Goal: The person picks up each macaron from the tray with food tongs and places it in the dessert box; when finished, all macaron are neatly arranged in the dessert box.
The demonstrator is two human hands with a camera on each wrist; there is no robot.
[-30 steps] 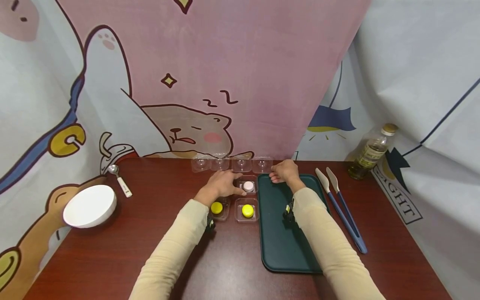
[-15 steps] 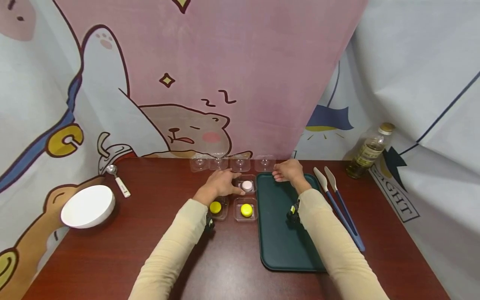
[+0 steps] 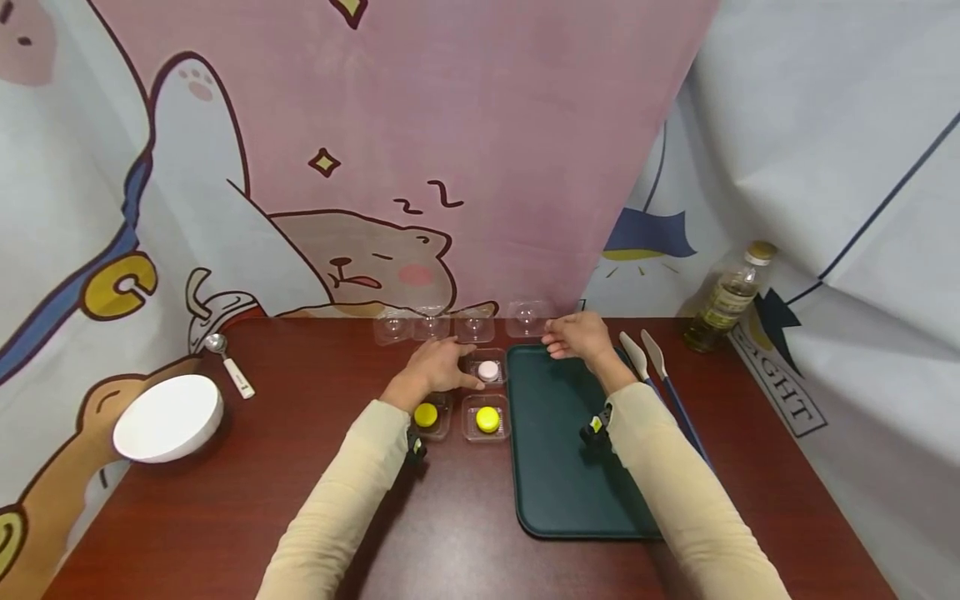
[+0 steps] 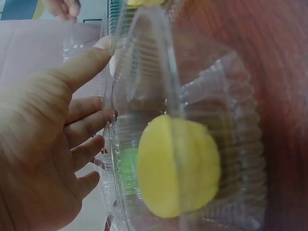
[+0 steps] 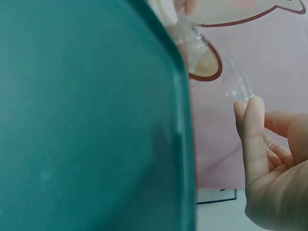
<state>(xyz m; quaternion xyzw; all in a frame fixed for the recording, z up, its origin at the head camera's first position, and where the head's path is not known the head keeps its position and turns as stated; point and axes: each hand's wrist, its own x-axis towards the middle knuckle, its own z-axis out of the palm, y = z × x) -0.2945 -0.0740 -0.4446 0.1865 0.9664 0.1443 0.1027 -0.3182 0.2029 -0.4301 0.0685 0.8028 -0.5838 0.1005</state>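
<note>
In the head view my right hand (image 3: pixel 579 337) pinches the edge of a clear plastic lid (image 3: pixel 525 318) above the far end of the tray. The right wrist view shows that lid (image 5: pixel 239 79) edge-on between thumb and fingertip. My left hand (image 3: pixel 437 367) lies over the clear plastic boxes, fingers spread, thumb at the rim of a box with a pale pink macaron (image 3: pixel 488 371). Nearer stand two boxes with yellow macarons (image 3: pixel 487 419). In the left wrist view, a yellow macaron (image 4: pixel 175 166) shows through clear plastic, with something green behind it. Part of the box row is hidden under my left hand.
Several clear lids (image 3: pixel 474 325) stand raised along the back edge. A dark green tray (image 3: pixel 570 500) lies beneath my right forearm. Blue-handled tongs (image 3: pixel 686 421) and an oil bottle (image 3: pixel 729 302) are at right; a white bowl (image 3: pixel 168 417) and a scoop (image 3: pixel 229 365) at left.
The lid in my right hand has moved up and away from the neighbouring lids, leaving a gap. My left hand has stayed at the boxes. The head view has shifted slightly.
</note>
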